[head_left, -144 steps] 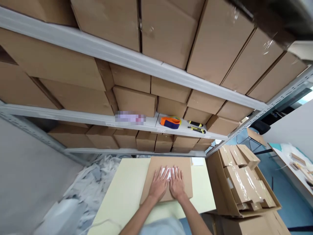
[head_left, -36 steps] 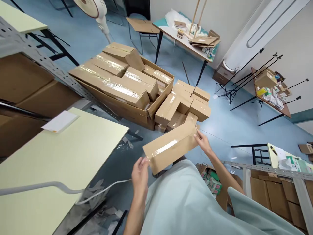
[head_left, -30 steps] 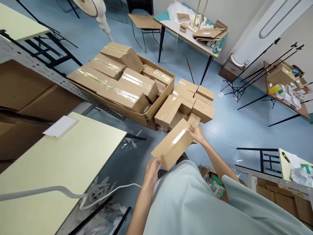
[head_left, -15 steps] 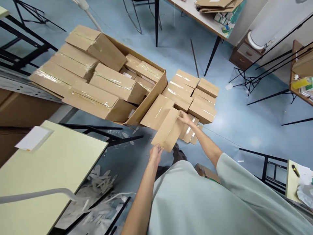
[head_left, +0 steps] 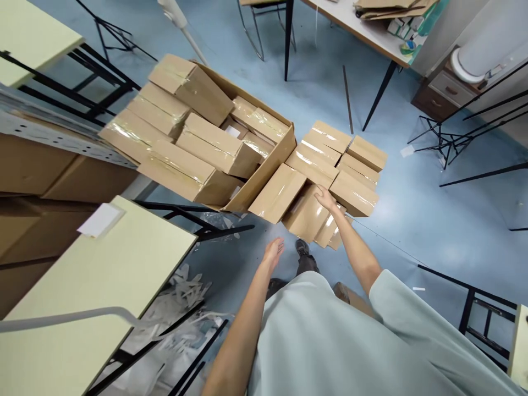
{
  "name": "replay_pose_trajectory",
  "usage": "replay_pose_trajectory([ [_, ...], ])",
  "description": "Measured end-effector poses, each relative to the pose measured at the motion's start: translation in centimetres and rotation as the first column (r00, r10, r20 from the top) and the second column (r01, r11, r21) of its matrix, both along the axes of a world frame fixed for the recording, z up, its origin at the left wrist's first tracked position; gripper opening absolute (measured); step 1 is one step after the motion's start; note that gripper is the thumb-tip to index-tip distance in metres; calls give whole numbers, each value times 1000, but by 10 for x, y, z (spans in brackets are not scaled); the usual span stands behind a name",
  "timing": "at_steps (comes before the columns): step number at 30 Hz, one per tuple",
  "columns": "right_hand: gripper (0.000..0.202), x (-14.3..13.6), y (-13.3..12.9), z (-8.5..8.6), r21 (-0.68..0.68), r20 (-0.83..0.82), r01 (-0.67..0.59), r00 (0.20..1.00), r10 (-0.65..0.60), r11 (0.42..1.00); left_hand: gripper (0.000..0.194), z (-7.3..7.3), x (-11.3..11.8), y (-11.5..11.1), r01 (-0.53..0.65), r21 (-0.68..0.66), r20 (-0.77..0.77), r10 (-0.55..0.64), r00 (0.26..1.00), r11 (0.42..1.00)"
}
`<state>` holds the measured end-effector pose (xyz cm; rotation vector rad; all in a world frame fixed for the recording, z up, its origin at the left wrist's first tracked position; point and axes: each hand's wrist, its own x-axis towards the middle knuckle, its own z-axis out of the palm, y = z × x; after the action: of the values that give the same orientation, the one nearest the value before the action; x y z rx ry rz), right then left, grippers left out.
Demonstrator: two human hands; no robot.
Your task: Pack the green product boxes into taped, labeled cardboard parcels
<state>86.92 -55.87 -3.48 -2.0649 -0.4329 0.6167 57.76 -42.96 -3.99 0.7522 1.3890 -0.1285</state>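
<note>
Box (head_left: 303,219) lies among stacked cartons (head_left: 280,190); the right hand (head_left: 325,197) touches its far end, grip unclear, the left hand (head_left: 273,252) loosely spread, empty. Placing seems in hand; the next move likely calls for squaring, then releasing it.

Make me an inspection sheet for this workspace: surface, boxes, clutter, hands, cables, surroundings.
Surface: pale yellow tabletop at left, bearing a white card.
Boxes: large open carton filled with taped boxes; loose boxes grouped beside it.
Clutter: white scraps heaped beneath the tabletop; dark strip on the floor.
Hands: left hand apart from the boxes, holding nothing; right hand at the far end of one box, grip unclear.
Cables: grey-white cable crosses the tabletop and hangs over its edge.
Surroundings: metal shelf with cartons at left; white-topped table and drawer unit beyond.
</note>
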Motion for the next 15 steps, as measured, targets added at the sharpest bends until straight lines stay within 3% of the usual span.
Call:
replay_pose_trajectory([
  [5,61,-41,-27,-11,-34,-42,61,997,-63,998,8,12,-40,-9,-14,-31,4,14,1000,999],
  [11,66,-89,-67,-23,-178,-27,135,989,-142,975,13,21,-88,-12,-99,-26,17,100,995,995],
  [15,67,-88,-75,-28,-279,67,152,988,-139,948,11,15,-100,-16,-151,-55,36,153,988,987],
])
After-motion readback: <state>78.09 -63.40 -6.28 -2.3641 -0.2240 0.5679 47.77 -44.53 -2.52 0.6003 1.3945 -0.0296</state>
